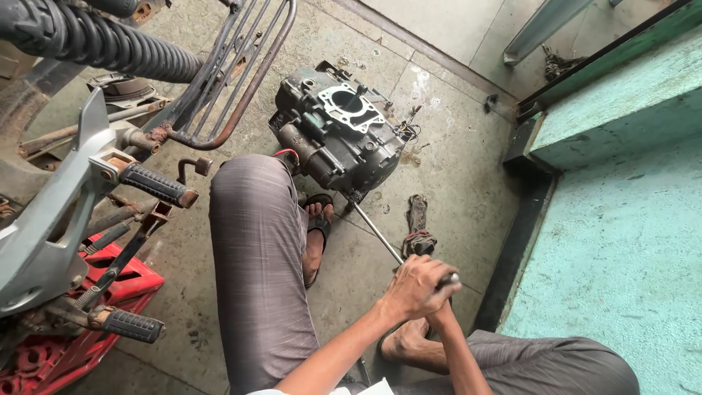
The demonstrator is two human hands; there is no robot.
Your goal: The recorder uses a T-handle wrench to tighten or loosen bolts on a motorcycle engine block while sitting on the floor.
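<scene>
far left: one motorcycle (pixel 66 197) raised over one red plastic crate (pixel 110 292); one ribbed black fork gaiter (pixel 95 36) at the top, two rubber-covered footpegs (pixel 157 185), one rusty tubular rack (pixel 234 80) leaning in beside them. at centre, on the concrete floor (pixel 453 168): one bare engine crankcase (pixel 340 132), one open cylinder bore facing up, standing just past one sandalled foot (pixel 316 234). two legs in grey trousers (pixel 259 278), one knee raised at centre, the other folded low to the right. from the near lower side of the crankcase, one long steel wrench bar (pixel 380 238) slanting near and right toward the hands. left hand (pixel 417 287) wrapped shut round the near end of the bar, knuckles up, dark handle tip showing past the fingers. right hand (pixel 439 316) tucked directly beneath the left, mostly hidden; whether shut round the bar or only bracing, cannot tell. one dirty rag (pixel 418 227) on the floor just right of the bar. far right: one worn green painted wall (pixel 621 241), one dark channel along its base.
</scene>
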